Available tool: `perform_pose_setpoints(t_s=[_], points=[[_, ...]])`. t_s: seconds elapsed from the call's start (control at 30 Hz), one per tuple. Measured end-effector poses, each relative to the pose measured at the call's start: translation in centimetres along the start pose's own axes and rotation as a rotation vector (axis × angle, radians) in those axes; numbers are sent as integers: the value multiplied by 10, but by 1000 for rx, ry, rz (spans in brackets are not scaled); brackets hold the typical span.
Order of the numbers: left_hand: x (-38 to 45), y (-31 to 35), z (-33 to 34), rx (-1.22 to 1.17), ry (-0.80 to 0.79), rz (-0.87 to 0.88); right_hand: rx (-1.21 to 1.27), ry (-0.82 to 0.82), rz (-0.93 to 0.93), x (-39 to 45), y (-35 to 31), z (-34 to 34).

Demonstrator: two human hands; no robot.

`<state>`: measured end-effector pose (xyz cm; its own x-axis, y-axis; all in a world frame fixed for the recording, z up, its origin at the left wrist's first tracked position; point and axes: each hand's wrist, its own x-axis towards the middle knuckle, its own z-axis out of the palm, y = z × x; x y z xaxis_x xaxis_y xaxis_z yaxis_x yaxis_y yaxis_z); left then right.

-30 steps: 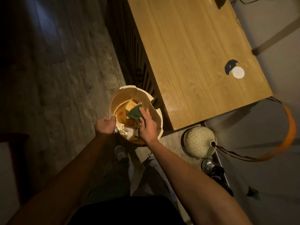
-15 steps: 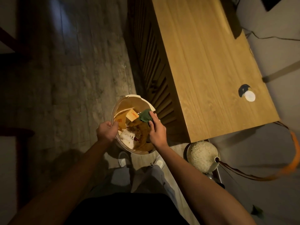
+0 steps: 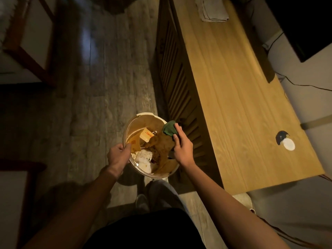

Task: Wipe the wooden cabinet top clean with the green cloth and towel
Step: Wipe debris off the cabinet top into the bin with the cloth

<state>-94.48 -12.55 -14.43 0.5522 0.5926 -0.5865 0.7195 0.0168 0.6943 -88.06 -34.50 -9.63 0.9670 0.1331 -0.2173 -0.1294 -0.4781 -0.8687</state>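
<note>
The grey wood-plank floor fills the left and middle of the view. On it, along the right, stands the long light-oak wooden cabinet with a dark slatted front; its flat top serves as the bench. At the far end of that top lies a folded grey towel. Near the close end sits a small white round disc with a dark patch touching its upper left edge; what that patch is cannot be told.

Just beside the cabinet's slatted front, on the floor side, is a round cream-coloured plastic waste bin. It holds brown paper, an orange printed wrapper and crumpled white tissue.

The person's 2 bare arms reach down toward the bin. The left hand is curled around the bin's near left rim, thumb over the edge, gripping it. The right hand is over the bin's right side, close to the cabinet front, with fingers bent around a small bunched dark-green cloth. The cloth sticks out beyond the fingertips, above the bin's right rim and well apart from the cabinet top.

A black cable runs across the pale wall to the right of the cabinet.
</note>
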Motion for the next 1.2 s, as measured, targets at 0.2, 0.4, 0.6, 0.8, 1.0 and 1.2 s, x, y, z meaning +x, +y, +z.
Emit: perform_pose_setpoints(t_s=[0.2,0.4,0.6,0.8,1.0,1.2], points=[[55,51,20,35,30,-49,4,41,8,76,-8,-1],[103,107,36,81,-31,-47,30,59,110,158,-21,-2],[162,143,50,47,-116,-53,26,37,136,229,-31,0],[217,178,57,-10,-174,-161,26,44,149,285,-43,11],[284,215,61,-12,-251,-172,32,83,262,340,-56,37],[355,240,74,57,-239,-204,56,173,406,405,-64,76]])
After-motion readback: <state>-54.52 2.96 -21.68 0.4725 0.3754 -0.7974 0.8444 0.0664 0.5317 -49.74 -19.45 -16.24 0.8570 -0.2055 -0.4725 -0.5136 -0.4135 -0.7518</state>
